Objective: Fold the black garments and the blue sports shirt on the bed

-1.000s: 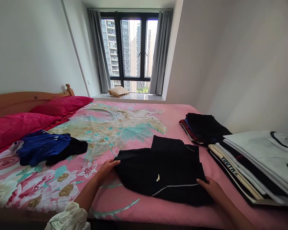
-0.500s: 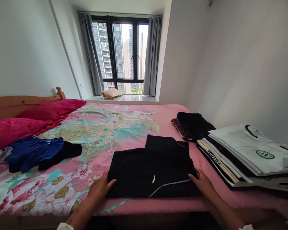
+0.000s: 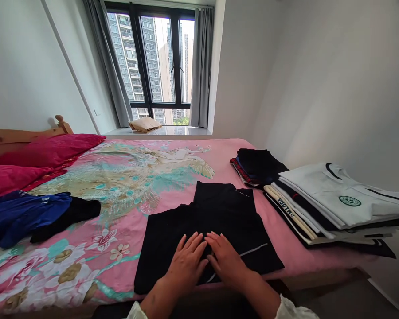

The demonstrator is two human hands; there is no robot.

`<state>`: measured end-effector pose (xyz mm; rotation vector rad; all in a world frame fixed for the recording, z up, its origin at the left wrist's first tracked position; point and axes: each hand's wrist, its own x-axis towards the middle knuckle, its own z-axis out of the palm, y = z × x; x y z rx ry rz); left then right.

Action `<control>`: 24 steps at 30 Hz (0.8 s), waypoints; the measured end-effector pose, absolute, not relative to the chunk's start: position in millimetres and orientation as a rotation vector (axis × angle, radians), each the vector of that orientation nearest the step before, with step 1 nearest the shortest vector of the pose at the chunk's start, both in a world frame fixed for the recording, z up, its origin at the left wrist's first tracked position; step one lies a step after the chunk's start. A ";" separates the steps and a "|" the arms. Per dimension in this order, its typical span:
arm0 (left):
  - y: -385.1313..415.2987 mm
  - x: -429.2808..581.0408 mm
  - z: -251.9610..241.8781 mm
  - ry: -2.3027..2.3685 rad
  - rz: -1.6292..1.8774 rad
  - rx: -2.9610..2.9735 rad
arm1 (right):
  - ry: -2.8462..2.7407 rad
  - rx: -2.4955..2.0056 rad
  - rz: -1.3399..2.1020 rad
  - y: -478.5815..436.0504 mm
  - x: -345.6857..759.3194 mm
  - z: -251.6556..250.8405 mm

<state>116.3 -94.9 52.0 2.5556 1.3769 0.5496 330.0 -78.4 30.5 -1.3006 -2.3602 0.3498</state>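
Observation:
Black trousers or shorts with a thin grey line lie spread, partly folded, at the front edge of the bed; their exact kind is unclear. Flat on the middle of the cloth rests my left hand, fingers stretched out. Beside it my right hand also lies palm down, its fingertips close to those of the left. Neither hand grips anything. The small pale logo seen on the cloth before is hidden under my hands.
To the right stands a stack of folded clothes topped by a white shirt. Behind it is a smaller dark pile. Blue and black garments lie crumpled at left, near red pillows. A patterned pink sheet covers the bed.
Both hands have let go of the garment's side edges and come together on its middle. The view has shifted slightly to the right and down.

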 end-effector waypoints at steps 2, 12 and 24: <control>-94.5 95.7 39.1 1.485 0.398 2.505 | -2.441 -1.461 0.325 -76.1 355.0 16.6; -99.4 -0.7 35.5 2.027 0.054 2.156 | -2.221 -2.019 0.135 -70.8 447.3 -3.7; -43.5 55.1 37.0 1.792 0.160 2.454 | -2.535 -1.450 0.193 -45.4 382.1 29.9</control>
